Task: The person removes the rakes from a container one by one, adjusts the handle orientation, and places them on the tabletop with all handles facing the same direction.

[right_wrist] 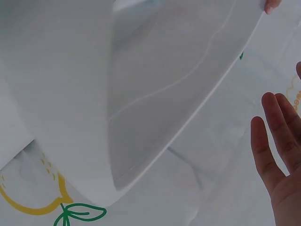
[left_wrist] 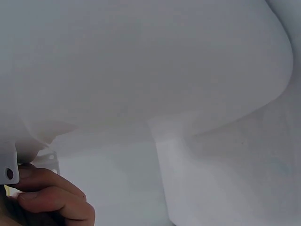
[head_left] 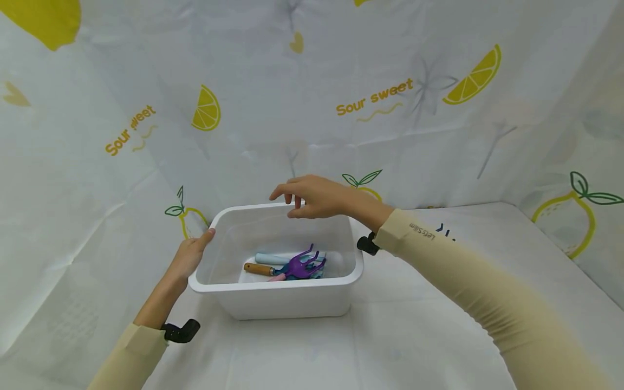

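Observation:
A white plastic bin [head_left: 285,301] stands on the covered table. My left hand [head_left: 189,255] grips its left rim, thumb on top; in the left wrist view curled fingers [left_wrist: 54,200] show beneath the edge. Over the far rim, my right hand [head_left: 319,197] hovers with nothing in it, fingers loosely bent; the right wrist view shows them apart from the bin wall [right_wrist: 155,108]. Inside lie a purple hand rake [head_left: 298,267] with a pink handle, a tool with a wooden handle [head_left: 258,269] and blue metal, and a light blue cylindrical thing [head_left: 269,259]. The rake partly covers the others.
A white cloth printed with lemons hangs as a backdrop [head_left: 273,135] close behind the bin. The same kind of white covering lies over the table [head_left: 390,336]. Black camera mounts [head_left: 182,331] sit at both wrists.

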`<state>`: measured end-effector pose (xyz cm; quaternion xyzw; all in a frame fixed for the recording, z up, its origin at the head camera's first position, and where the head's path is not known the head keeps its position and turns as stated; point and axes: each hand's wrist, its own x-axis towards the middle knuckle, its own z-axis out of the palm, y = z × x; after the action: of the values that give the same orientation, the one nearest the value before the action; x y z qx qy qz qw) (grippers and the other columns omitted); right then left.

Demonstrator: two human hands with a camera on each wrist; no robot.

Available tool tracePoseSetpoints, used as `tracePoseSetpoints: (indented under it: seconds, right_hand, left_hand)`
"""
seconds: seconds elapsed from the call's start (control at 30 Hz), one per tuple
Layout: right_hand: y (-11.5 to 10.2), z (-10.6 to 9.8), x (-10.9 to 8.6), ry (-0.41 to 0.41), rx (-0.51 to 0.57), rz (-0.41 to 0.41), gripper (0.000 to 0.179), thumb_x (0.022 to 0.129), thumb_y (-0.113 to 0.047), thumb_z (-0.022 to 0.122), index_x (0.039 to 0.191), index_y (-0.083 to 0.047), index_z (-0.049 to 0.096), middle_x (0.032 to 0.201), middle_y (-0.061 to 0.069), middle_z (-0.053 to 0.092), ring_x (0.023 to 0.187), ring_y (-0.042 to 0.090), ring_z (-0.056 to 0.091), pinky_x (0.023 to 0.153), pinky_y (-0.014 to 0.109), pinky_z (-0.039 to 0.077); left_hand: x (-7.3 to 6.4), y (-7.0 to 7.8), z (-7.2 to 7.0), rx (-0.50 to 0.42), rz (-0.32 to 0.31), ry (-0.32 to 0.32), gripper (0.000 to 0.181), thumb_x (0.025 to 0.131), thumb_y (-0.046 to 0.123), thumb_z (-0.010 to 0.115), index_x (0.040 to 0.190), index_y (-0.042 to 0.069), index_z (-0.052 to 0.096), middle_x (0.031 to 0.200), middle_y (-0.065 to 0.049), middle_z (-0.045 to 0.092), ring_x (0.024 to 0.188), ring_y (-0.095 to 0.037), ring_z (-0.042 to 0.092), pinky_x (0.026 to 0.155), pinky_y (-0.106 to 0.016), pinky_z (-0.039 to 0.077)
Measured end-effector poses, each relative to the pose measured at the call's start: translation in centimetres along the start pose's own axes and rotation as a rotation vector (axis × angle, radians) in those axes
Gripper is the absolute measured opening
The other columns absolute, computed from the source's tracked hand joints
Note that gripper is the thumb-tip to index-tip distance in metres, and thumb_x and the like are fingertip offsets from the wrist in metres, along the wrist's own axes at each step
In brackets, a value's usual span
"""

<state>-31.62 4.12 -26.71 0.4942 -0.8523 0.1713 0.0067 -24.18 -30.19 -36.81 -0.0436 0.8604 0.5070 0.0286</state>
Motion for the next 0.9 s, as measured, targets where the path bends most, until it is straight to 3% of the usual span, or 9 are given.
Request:
tracePoseSetpoints:
  seconds: [0.4,0.9]
  right_hand:
    - [-1.0,0.7,1.9,-0.012,-0.004,-0.035,0.044,0.098,-0.02,0.071,0.14,-0.023,0.06,0.113,0.002,0.068,0.097,0.013,0.069,0.091,0.031,0.056]
    - [-1.2,3.5,4.6,-0.102,-0.002,0.003,0.045,0.099,-0.023,0.07,0.142,-0.023,0.058,0.112,0.001,0.067,0.098,0.014,0.064,0.089,0.027,0.054]
  left_hand:
    - [0.1,0.0,-0.1,0.003,-0.005,-0.01,0.08,0.107,0.061,0.038,0.133,-0.012,0.06,0.109,-0.016,0.078,0.079,-0.013,0.075,0.066,-0.03,0.061]
    - [0.0,0.1,0.0,0.006,-0.011,0.001,0.081,0.106,0.063,0.038,0.134,-0.01,0.06,0.116,-0.021,0.076,0.086,-0.018,0.077,0.068,-0.03,0.061]
